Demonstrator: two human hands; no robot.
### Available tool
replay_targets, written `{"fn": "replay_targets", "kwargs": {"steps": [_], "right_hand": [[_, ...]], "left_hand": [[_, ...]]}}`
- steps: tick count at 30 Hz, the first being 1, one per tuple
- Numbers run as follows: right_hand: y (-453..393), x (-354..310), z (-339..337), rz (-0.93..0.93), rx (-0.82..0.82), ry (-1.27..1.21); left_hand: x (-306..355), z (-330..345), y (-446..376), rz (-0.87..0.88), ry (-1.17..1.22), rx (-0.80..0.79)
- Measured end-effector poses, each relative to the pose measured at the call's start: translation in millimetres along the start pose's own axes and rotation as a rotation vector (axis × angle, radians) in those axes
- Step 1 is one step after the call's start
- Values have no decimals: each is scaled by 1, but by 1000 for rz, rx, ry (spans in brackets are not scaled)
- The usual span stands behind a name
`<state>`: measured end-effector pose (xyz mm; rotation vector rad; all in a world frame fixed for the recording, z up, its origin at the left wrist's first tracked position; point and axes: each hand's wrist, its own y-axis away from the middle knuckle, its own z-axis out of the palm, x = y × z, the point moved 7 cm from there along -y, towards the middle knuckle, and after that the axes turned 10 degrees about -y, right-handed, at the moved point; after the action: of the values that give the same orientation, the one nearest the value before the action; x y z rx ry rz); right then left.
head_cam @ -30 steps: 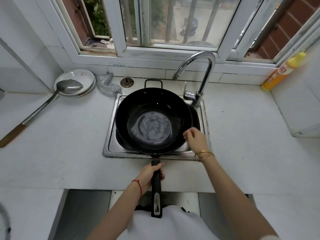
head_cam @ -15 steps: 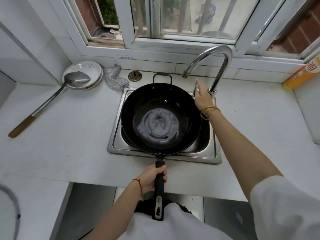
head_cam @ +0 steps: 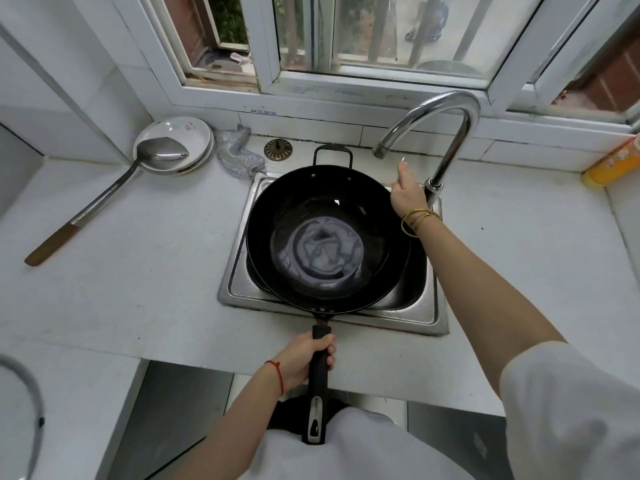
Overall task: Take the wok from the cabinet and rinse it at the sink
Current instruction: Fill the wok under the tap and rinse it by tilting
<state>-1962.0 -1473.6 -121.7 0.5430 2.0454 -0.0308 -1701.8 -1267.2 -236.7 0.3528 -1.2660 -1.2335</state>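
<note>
Wok (head_cam: 322,233) out of cabinet, over sink (head_cam: 239,271). Left hand (head_cam: 304,362) gripping handle; right hand (head_cam: 407,194) at faucet (head_cam: 446,147) lever, grip unclear. No stream visible; rinse pending.

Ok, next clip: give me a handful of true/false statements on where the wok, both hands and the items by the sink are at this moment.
1. The left hand grips the long handle of the wok. True.
2. The wok sits on the counter left of the sink. False: it is over the sink basin.
3. The right hand is up by the faucet. True.
4. A stream of water is visibly running from the faucet spout. False: no stream shows.
5. The metal ladle lies inside the wok. False: its bowl rests on the white plates at the counter's back left.
</note>
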Motion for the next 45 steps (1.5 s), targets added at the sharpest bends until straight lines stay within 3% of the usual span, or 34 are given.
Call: {"fn": "replay_targets", "kwargs": {"steps": [35, 40, 45], "right_hand": [[-20, 2, 7, -10, -104, 195], [-14, 0, 3, -31, -38, 142], [11, 4, -10, -26, 144, 43]], "left_hand": [[2, 2, 2, 7, -5, -14], [1, 2, 2, 1, 12, -8], [0, 1, 2, 1, 28, 12]]}}
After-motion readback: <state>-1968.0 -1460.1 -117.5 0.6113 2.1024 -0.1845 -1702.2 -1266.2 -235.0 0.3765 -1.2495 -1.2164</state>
